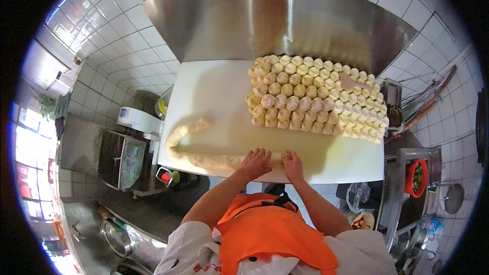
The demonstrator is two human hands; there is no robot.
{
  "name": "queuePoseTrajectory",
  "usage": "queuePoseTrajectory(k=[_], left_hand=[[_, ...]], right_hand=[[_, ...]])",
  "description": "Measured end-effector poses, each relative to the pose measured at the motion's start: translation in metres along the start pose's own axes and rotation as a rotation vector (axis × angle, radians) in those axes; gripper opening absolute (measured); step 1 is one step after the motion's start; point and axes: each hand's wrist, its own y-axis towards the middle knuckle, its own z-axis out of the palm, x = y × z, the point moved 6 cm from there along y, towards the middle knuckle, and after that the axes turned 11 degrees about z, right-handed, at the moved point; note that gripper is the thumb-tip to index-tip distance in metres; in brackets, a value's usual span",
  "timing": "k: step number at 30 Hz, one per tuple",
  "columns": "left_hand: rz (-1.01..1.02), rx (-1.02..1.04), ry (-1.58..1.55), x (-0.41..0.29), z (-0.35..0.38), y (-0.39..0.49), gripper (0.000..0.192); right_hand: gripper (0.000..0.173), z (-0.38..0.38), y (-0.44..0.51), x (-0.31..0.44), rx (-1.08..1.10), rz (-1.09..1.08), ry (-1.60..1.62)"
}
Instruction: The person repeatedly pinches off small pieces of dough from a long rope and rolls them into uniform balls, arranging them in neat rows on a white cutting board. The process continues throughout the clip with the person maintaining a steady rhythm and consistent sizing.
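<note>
A long rope of dough [214, 161] lies along the near side of a white work board [214, 91], its left part curling back in a hook. My left hand [258, 162] is laid over the rope with the fingers curved across it. At the rope's right end, my right hand [292, 165] has its fingers bent around the tip; part of the grip is hidden. Behind and to the right of my hands, many round dough pieces [298, 91] sit packed in close rows. A flat pinkish brush-like tool [353, 82] rests on top of them.
A steel splash panel [229, 19] stands behind the board. To the left are a white appliance [139, 119] and a lidded bin [122, 156]. On the right, a red basket of greens [415, 177] is by a sink, and a plastic bag [358, 195] hangs below the board's edge.
</note>
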Motion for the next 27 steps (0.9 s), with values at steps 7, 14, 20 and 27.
queuePoseTrajectory(k=[7, 14, 20, 27], left_hand=[[0.052, -0.088, -0.191, 0.001, -0.022, -0.018, 0.084], [0.114, -0.283, -0.368, 0.009, -0.039, -0.014, 0.064], [-0.034, -0.191, -0.302, 0.004, -0.039, -0.005, 0.02], [-0.141, 0.174, -0.304, 0.055, -0.016, 0.04, 0.019]], right_hand=[[0.042, 0.036, -0.013, 0.046, -0.102, -0.044, -0.254], [0.03, 0.043, -0.079, 0.12, -0.53, -0.125, -0.242], [0.031, 0.035, -0.08, 0.133, -0.598, -0.015, -0.258], [0.022, 0.051, -0.047, 0.133, -0.178, -0.142, -0.149]])
